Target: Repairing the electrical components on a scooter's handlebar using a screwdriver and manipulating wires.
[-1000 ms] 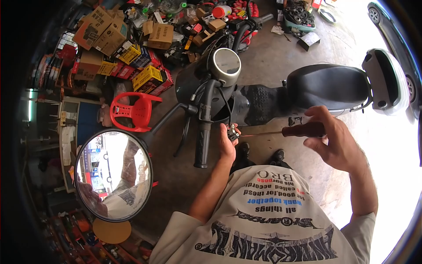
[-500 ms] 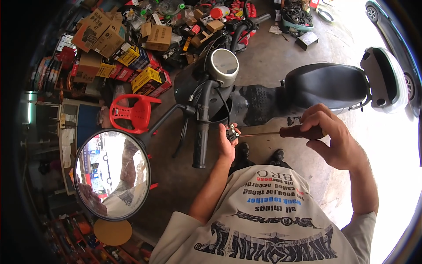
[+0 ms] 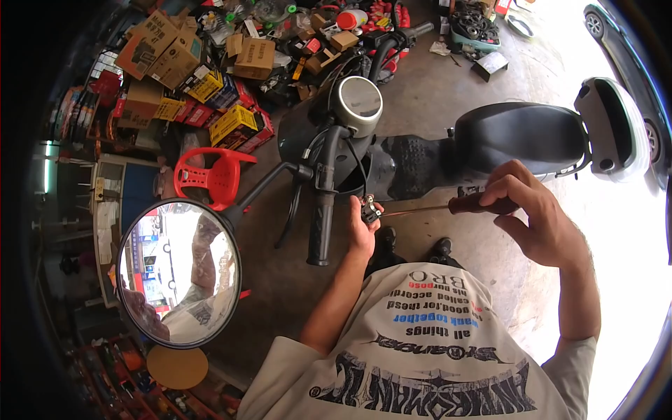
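Observation:
My left hand (image 3: 361, 229) is closed around a small black part (image 3: 371, 211) with metal bits on it, probably a handlebar switch, joined to a black cable (image 3: 359, 159) from the scooter's handlebar. In my right hand (image 3: 535, 217) is the dark red handle of a screwdriver (image 3: 483, 204). Its long thin shaft points left, and the tip meets or nearly meets the black part; contact cannot be made out. Just left of my left hand is the black handlebar grip (image 3: 320, 231). Beyond both hands stands the scooter (image 3: 413, 164).
A round mirror (image 3: 180, 273) sticks out at the left on its stalk. Behind it is a red plastic chair (image 3: 213, 176). Cardboard boxes (image 3: 164, 52) and loose parts are heaped at the far left. The black seat (image 3: 521, 138) lies right of the footboard. A car (image 3: 630, 77) stands at the far right.
My right hand has shifted slightly, its fingers a little differently set on the screwdriver handle. The left hand still holds the black part in nearly the same place.

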Demonstrator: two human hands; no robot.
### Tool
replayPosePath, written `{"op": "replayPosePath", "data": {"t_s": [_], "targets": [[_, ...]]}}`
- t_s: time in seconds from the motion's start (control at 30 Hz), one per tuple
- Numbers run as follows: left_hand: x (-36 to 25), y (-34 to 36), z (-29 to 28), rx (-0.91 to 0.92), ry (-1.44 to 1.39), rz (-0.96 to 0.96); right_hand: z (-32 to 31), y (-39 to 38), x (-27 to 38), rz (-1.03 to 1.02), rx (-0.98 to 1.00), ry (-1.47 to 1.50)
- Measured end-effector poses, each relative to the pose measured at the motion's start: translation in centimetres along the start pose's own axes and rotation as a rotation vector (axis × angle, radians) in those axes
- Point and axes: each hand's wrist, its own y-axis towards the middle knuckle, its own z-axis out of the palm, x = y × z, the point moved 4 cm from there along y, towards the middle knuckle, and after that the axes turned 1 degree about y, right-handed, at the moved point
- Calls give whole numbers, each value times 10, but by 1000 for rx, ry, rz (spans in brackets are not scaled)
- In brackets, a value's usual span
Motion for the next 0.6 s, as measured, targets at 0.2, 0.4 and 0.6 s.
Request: {"op": "replayPosePath", "data": {"t_s": [0.2,0.4,0.6], "targets": [[5,-1,-1,44,-108,-84,1,1,0,92,85,-37],[5,-2,4,101,-107,-90,5,2,3,-70,-37,91],[4,-4,2,99,-126,-118,5,2,11,87,-77,153]]}}
